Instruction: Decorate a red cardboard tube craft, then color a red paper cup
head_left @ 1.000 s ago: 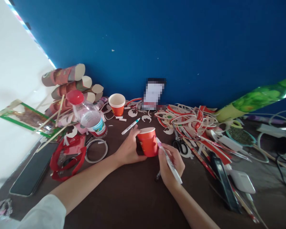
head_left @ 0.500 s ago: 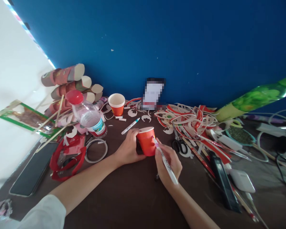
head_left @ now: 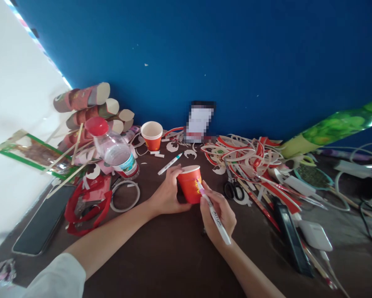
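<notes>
A red paper cup with a white rim and yellow lettering is tilted slightly in my left hand, whose fingers wrap its left side. My right hand grips a white paint marker with a pale purple tip section. The marker's tip is at the cup's right side, by the yellow lettering; whether it touches I cannot tell. Just beyond the cup, a second white marker with a teal band lies on the dark table. Another red and white paper cup stands upright farther back.
Left are a clear bottle with a red cap, stacked paper tubes, a red ribbon and a phone. To the right lie black-handled scissors, tangled paper strips and a black stapler-like object. A blurred-out phone-like screen leans against the blue wall.
The cup has turned in my left hand, so more yellow lettering faces me. My right hand and the marker have shifted slightly left and down.
</notes>
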`<state>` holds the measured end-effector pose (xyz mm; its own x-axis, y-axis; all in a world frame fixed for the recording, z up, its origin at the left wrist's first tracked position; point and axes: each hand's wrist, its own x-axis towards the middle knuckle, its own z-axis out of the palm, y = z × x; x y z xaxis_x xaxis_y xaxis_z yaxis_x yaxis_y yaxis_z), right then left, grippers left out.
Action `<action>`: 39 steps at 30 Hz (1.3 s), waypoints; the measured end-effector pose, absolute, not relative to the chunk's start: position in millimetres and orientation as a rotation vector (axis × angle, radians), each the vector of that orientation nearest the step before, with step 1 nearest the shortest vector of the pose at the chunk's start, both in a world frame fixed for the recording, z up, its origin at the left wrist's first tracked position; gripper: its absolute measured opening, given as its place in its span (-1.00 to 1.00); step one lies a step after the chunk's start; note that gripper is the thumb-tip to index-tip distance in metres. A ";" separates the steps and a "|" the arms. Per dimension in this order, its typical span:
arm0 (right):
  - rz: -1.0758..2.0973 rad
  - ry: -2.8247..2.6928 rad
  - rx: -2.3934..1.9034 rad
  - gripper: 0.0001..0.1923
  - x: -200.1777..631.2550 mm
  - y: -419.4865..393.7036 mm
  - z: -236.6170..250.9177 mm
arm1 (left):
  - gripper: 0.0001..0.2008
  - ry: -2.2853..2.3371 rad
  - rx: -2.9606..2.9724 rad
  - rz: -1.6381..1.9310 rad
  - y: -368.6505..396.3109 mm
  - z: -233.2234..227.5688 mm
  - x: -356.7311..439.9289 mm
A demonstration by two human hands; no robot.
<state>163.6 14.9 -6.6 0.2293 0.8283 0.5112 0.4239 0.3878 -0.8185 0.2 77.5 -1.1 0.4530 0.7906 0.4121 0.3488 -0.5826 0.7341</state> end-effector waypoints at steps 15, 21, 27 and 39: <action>0.337 -1.470 -1.165 -0.69 164.6 14.6 -7.3 | 0.13 1.012 2.137 0.940 77.9 -0.5 -0.7; 0.345 -1.474 -1.163 -0.70 165.2 14.9 -8.7 | 0.08 0.983 2.143 0.982 76.4 -0.5 -0.9; 0.393 -1.391 -1.189 -0.72 163.3 16.8 -6.0 | 0.04 0.971 2.175 1.040 77.5 -1.4 -0.4; 0.344 -1.412 -1.172 -0.69 162.6 14.7 -6.8 | 0.15 1.096 2.161 0.890 78.5 -4.1 -2.4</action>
